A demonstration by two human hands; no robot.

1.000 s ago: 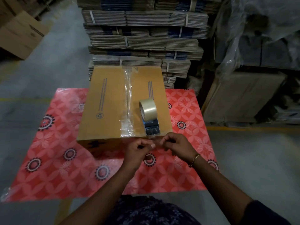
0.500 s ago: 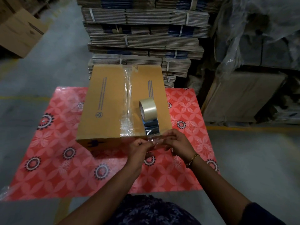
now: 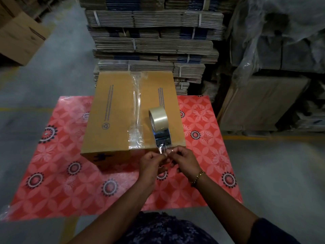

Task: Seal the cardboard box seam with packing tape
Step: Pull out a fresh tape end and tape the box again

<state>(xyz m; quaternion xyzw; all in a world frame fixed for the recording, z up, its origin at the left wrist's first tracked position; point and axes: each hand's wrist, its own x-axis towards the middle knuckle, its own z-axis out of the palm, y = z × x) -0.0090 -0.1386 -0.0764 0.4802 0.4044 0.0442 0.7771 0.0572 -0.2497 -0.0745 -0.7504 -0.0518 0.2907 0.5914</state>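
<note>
Cardboard box (image 3: 112, 120) closed, flat on the surface (image 3: 52, 182), which carries a red flower-patterned cover. Centre seam (image 3: 136, 95) of box top running from far edge to near edge, already covered along its length by a clear, wrinkled tape strip (image 3: 135, 138) that ends at the near edge.

Tape roll (image 3: 158, 118) upright on its rim on box top, just right of the seam, near the front edge. Loose tape tail (image 3: 162, 138) drawn off the roll toward the near edge, shiny and reflective, passing over the front edge of the box.

Left hand (image 3: 151, 164) and right hand (image 3: 184, 160) close together just in front of the box's near right corner, above the surface. Left fingers (image 3: 162, 156) pinched shut on the end of the loose tape tail. Right fingers (image 3: 171, 152) likewise closed on the same end, thumb and forefinger pressed together against the film. Fingertips of both hands touching or nearly touching; exact contact not discernible. Gold bracelet (image 3: 197, 176) on right wrist.

Stacks of bundled flat cardboard (image 3: 153, 37) behind the box, beyond the far edge of the surface. Plastic-wrapped goods (image 3: 281, 41) at right. Another brown carton (image 3: 21, 37) on the floor at far left.
</note>
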